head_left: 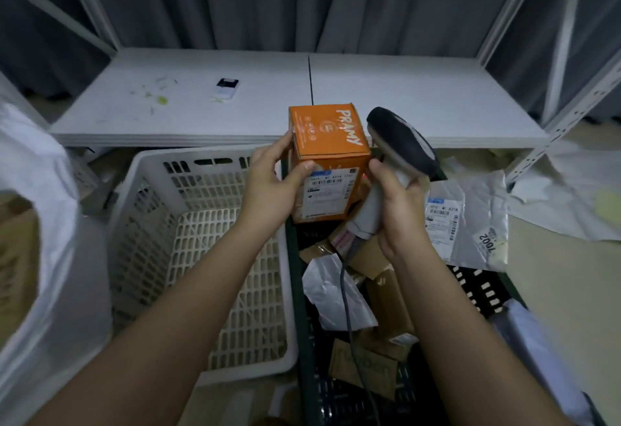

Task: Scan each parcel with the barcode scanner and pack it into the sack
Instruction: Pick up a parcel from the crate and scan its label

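Observation:
My left hand point(272, 183) grips an orange cardboard parcel point(327, 143) with white lettering, its white barcode label point(327, 195) facing me. My right hand point(395, 203) grips the grey handle of the barcode scanner point(400, 143), whose dark head sits right beside the parcel's right edge. The scanner's cable point(346, 294) hangs down over a dark crate point(299, 291) holding several brown boxes and white mailers. The white sack point(43, 257) stands open at the far left, with something brown inside.
A white slotted basket point(201, 257) stands below my left arm. A white shelf board point(268, 96) runs across the back with a small black-and-white device point(226, 87) on it. Grey mailer bags point(470, 217) lie at the right, by the metal rack post point(554, 130).

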Available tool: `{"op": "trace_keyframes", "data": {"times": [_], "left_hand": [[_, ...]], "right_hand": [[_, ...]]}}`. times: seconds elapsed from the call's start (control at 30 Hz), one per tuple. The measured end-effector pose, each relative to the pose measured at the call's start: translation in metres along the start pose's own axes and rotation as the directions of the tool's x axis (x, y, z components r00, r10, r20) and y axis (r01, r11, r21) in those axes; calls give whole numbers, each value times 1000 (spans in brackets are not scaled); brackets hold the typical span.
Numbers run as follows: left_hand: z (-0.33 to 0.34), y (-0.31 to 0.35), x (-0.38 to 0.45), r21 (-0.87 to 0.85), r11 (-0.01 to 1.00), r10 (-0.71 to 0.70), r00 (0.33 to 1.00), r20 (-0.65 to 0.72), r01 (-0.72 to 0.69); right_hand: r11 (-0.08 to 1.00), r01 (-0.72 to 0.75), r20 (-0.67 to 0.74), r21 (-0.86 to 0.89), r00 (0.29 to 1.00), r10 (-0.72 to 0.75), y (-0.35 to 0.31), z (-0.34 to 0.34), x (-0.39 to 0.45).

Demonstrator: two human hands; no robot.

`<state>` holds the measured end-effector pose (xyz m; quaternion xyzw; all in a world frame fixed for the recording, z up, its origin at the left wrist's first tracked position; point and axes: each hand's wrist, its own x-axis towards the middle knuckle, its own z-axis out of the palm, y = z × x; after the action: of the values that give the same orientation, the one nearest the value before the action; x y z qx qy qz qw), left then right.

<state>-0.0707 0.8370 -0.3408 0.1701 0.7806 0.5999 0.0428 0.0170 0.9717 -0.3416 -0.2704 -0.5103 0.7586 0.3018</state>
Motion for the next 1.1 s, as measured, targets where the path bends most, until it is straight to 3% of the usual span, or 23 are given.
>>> {"op": "trace_keyframes", "data": {"times": [0.1, 0.2, 0.37, 0.5, 0.73, 1.0, 1.1], "left_hand": [[-21, 40, -30, -17, 1000, 19, 999, -39, -20], [-49, 63, -68, -25, 999, -25, 1000, -9, 24], [-82, 76, -143, -86, 989, -105, 975, 196, 124], [-90, 52, -179, -52, 953, -263, 903, 339, 297], [-93, 18, -183, -38, 931, -312, 848, 429, 362], [-92, -2, -168, -39, 933, -304, 838, 453, 359], [-91, -3, -169, -35, 935, -303, 844, 442, 354]], "right_hand": [[996, 71, 66, -55, 996, -67, -30, 4, -40], [995, 52, 109, -90, 993, -43, -56, 3, -85], [966, 19, 152, -259, 988, 22, -77, -8, -145], [935, -125, 142, -332, 973, 181, -64, -12, -171], [917, -179, 75, -357, 973, 219, -36, -7, -167], [907, -221, 52, -359, 965, 256, -25, 1, -153], [919, -165, 30, -358, 982, 188, -32, -2, -158]]}}
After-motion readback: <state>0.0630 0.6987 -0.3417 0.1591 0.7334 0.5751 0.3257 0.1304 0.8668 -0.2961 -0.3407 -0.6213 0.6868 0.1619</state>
